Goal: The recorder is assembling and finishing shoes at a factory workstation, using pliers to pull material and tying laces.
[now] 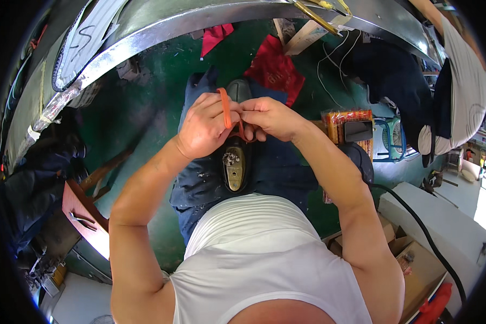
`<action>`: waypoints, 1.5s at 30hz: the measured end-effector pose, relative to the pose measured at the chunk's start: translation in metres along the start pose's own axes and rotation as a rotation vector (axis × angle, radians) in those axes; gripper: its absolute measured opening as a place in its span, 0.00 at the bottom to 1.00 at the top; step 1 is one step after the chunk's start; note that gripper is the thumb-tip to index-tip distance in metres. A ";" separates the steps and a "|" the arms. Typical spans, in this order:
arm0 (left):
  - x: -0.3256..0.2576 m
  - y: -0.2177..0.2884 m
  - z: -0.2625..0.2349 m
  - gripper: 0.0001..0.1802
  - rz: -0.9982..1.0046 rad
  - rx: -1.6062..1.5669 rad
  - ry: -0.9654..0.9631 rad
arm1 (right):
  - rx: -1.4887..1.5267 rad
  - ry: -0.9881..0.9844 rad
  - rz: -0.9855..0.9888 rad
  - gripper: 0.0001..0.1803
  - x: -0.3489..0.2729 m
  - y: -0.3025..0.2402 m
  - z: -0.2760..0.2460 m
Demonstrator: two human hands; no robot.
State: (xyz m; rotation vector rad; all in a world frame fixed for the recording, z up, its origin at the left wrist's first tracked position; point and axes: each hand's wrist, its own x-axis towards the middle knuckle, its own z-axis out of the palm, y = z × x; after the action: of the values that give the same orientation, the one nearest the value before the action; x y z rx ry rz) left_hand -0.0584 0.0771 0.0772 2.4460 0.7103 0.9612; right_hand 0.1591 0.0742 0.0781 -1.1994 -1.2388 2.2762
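A dark shoe [238, 90] on a shoe last [234, 168] lies lengthwise over my lap, its toe pointing away from me. The last's worn, brownish heel end shows bare, with pale scraps on it. My left hand [206, 125] is closed at the left of the shoe, an orange band [224, 108] looped over its fingers. More of the band runs under the hands, across the shoe. From the right, my right hand [271, 117] meets it with thumb and forefinger pinched together. What that pinch holds is too small to make out. Both hands cover the shoe's middle.
A metal-edged workbench [162, 32] curves across the far side. Red cloth [275, 70] lies on the green floor. A dark phone [357, 131] rests on packaged goods at the right, near a blue stool [390, 139]. Another person [464, 86] is at the far right. Pliers [82, 220] lie at left.
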 end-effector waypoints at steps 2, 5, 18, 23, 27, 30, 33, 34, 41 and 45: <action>-0.002 0.001 0.001 0.14 -0.026 -0.031 0.082 | 0.042 0.005 0.029 0.15 0.001 0.003 -0.008; -0.035 0.012 0.002 0.08 -0.873 -0.780 0.235 | -0.376 0.183 -0.276 0.11 -0.013 0.003 -0.010; -0.053 0.013 -0.016 0.07 -0.143 -0.004 -0.169 | 0.196 0.054 -0.222 0.08 -0.029 -0.007 -0.007; -0.068 0.002 -0.036 0.13 -1.118 -0.548 -0.386 | -0.738 0.042 -0.239 0.08 -0.061 0.012 -0.029; -0.053 -0.008 -0.049 0.10 -1.106 -0.639 -0.713 | -1.136 0.682 -0.545 0.04 -0.044 0.027 -0.003; -0.044 -0.006 -0.041 0.08 -1.078 -1.113 -0.572 | -0.714 0.761 -0.805 0.02 -0.007 0.036 0.005; -0.032 0.007 -0.028 0.09 -1.098 -1.286 -0.294 | -0.485 0.580 -0.672 0.04 -0.007 0.030 0.019; -0.029 0.009 -0.026 0.10 -1.118 -1.261 -0.184 | -0.246 0.452 -0.532 0.04 -0.009 0.027 0.026; -0.026 0.012 0.006 0.06 -0.741 -0.910 0.002 | -0.398 0.242 -0.296 0.10 -0.010 0.020 0.023; -0.038 0.020 0.022 0.09 -0.659 -0.876 0.093 | -0.386 0.171 -0.186 0.11 -0.021 0.015 0.022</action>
State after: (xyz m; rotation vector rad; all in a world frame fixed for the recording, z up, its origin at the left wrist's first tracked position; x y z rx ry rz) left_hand -0.0605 0.0350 0.0544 1.2942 0.8165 0.8540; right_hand 0.1572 0.0411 0.0834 -1.3064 -1.6924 1.8134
